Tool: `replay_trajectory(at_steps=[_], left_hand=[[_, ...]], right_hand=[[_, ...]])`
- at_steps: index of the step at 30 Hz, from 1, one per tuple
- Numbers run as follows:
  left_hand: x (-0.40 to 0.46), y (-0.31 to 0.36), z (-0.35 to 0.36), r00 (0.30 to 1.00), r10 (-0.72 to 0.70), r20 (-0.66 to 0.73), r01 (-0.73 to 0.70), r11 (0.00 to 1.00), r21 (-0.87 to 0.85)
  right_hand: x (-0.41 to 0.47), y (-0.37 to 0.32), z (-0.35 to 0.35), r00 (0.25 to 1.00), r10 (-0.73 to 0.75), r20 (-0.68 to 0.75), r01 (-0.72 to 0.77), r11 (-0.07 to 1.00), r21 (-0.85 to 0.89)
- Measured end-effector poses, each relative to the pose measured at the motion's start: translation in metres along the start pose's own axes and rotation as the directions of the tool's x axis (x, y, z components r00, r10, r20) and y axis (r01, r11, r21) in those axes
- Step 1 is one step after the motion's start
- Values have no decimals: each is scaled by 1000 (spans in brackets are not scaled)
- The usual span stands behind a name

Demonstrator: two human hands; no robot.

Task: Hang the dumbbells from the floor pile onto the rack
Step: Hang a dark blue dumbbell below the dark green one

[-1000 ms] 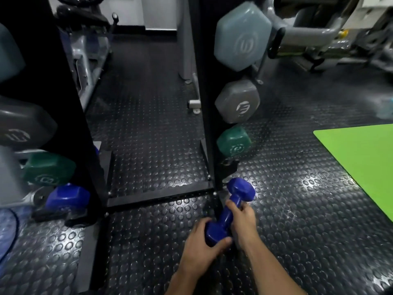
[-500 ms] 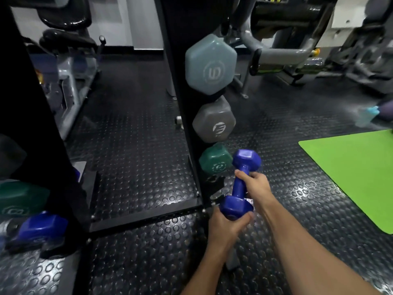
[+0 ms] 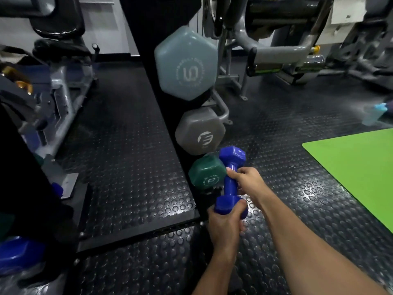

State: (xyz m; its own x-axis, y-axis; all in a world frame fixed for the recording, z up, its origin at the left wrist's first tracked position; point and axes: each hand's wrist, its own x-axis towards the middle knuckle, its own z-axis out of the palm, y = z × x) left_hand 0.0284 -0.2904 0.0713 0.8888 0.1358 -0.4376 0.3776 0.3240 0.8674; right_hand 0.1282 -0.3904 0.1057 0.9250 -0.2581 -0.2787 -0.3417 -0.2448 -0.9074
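Note:
A small blue dumbbell (image 3: 230, 182) stands nearly upright just right of the black rack post (image 3: 163, 116). My left hand (image 3: 225, 226) grips its lower head from below. My right hand (image 3: 246, 182) holds its handle near the middle. The upper blue head sits beside the green dumbbell (image 3: 206, 173) hung low on the rack. Above the green one hang a grey dumbbell (image 3: 200, 135) and a large pale blue-grey one (image 3: 187, 62).
A bright green mat (image 3: 357, 173) lies on the studded rubber floor at the right. Gym machines (image 3: 276, 50) stand behind the rack. At the far left a second rack holds another blue dumbbell (image 3: 19, 254). An exercise bike (image 3: 55, 86) stands behind it.
Both hands have lifted the blue dumbbell off the floor and tipped it upright, bringing it up beside the green dumbbell on the rack.

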Motion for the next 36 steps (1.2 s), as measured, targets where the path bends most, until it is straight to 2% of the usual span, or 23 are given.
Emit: replay_trajectory(at_steps=[3, 7, 13, 18, 22, 30, 33, 36], left_hand=[[7, -3, 10, 1000, -18, -10, 17, 995, -100], [11, -3, 18, 999, 8, -45, -19, 969, -247], [21, 0, 23, 996, 10, -94, -41, 941, -336], [26, 5, 20, 998, -6, -63, -23, 890, -455], [30, 9, 11, 997, -61, -55, 21, 842, -539], [36, -5, -6, 995, -68, -69, 29, 889, -457], [35, -6, -8, 997, -60, -50, 32, 900, -436], [32, -6, -13, 999, -31, 16, 34, 918, -395]], right_hand=[[6, -1, 0, 997, 29, 68, -32, 998, 48], [11, -12, 5, 990, 2, 141, -5, 1000, 23], [13, -21, 11, 987, -36, 157, 35, 999, 12], [4, -35, 19, 968, -78, 240, 54, 993, 107], [-5, -42, 26, 952, -69, 298, 68, 998, 13], [-5, -30, 33, 978, 2, 210, 15, 997, -81], [-8, -25, 33, 983, -5, 183, 29, 991, -128], [-15, -21, 32, 990, -20, 142, 34, 995, -92]])
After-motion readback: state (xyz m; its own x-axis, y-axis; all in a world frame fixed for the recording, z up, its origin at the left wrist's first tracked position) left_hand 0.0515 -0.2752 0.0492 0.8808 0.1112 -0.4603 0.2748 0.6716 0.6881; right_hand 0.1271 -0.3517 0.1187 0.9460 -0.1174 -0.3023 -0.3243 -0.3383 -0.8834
